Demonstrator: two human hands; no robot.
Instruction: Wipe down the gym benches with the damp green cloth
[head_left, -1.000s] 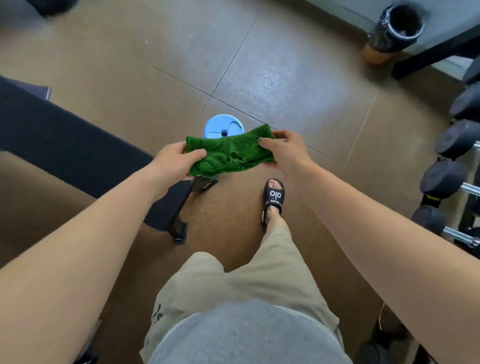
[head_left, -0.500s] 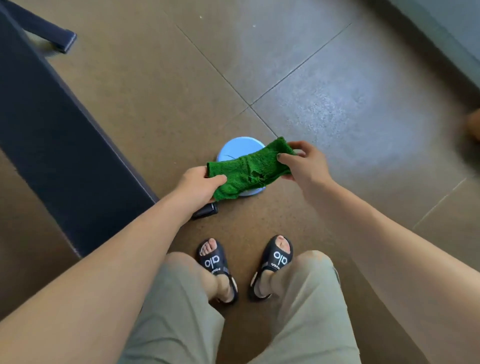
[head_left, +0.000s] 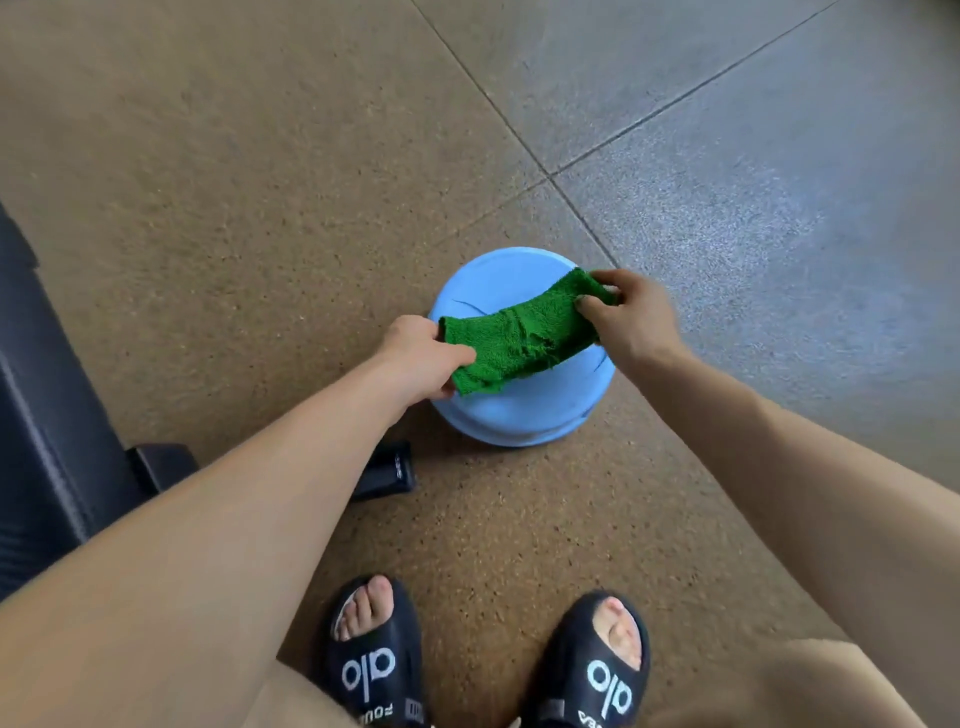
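the left hand (head_left: 423, 358) and right hand (head_left: 626, 314) each pinch one end of the green cloth (head_left: 519, 332) over the blue bowl (head_left: 519, 415). they should hold tight and keep it low.

Left slide sandal (head_left: 375, 660): white "alo" logo on the black strap; partial lettering "FOU" below it. Right slide sandal (head_left: 597, 670): same white "alo" logo; small lettering beneath, cut off and unreadable. No other legible text.
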